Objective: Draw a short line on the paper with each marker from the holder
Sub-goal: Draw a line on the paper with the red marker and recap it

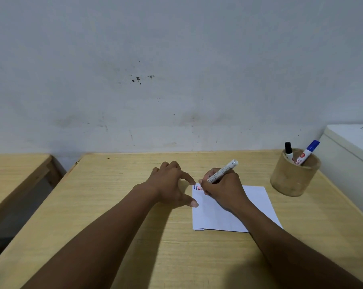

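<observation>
White paper (257, 207) lies on the wooden desk (118, 205) and serves as the reference for everything else. At its far left corner sit short marks (196, 187), a dark or blue pair and what looks like a red one, though the red is half hidden under the fingers and hard to read. The right hand (222, 189) rests over that same corner, fingers wrapped around a white-barrelled marker (223, 171) in a writing grip. The marker's long axis slants from its tip at the corner up and away to the right, its back end pointing toward the holder (294, 178). That holder stands beyond the paper's far right corner, apart from it, with a black-capped marker (288, 150) and a blue-capped marker (310, 150) upright inside. The left hand (170, 184) is just off the paper's left edge, fingers spread and holding nothing, thumb and forefinger tips pinning that edge. The right hand is plainly nearer the holder, so returning the marker probably falls to it.
</observation>
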The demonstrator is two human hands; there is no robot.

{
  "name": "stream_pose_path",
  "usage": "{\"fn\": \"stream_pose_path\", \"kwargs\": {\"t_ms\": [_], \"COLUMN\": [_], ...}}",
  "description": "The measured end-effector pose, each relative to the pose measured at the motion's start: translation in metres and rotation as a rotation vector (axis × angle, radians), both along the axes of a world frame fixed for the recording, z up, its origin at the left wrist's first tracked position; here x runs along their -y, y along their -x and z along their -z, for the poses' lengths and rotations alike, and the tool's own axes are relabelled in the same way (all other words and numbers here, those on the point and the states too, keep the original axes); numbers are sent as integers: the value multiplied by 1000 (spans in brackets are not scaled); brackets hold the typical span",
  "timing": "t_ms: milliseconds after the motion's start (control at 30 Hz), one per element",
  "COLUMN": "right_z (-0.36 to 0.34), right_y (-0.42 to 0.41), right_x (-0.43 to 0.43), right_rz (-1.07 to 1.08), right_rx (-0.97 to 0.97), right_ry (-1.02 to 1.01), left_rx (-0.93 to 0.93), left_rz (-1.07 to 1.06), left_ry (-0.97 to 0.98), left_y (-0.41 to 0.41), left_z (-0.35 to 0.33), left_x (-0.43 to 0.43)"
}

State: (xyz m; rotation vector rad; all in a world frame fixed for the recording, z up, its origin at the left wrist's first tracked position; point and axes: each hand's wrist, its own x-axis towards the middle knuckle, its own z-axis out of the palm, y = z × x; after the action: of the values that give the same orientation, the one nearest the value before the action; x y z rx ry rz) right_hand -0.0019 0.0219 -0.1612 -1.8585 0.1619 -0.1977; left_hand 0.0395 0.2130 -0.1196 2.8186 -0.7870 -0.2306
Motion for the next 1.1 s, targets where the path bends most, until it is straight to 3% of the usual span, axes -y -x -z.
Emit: {"fn": "stream_pose_path", "kwargs": {"t_ms": [133,267,400,467,600,700,867,1100], "right_z": [-10,-26,-49,-67,-93,-100,-110,-115], "right_y": [1,1,1,3,11,17,25,34], "right_x": [2,16,27,33,45,50,58,82], "right_rz": [86,197,188,136,86,101,172,201], "right_rx": [-3,-36,-13,1,-25,6,78,162], "right_ry": [-173,-498,-618,-710,-950,-1038,-1052,-1053], "left_rx": [-34,-20,-41,-71,-274,-445,-533,-487], "left_rz": [-21,-93,-101,-150,-244,-234,-191,-120], "left_ry": [41,169,204,385,1050,1288,1381,1336], "left_y": [-2,-11,-21,-22,-20,-16,-11,-9], "left_z": [-2,-6,-8,-14,-43,-63,-75,-83], "left_x": [0,-14,-25,-21,14,54,103,134]}}
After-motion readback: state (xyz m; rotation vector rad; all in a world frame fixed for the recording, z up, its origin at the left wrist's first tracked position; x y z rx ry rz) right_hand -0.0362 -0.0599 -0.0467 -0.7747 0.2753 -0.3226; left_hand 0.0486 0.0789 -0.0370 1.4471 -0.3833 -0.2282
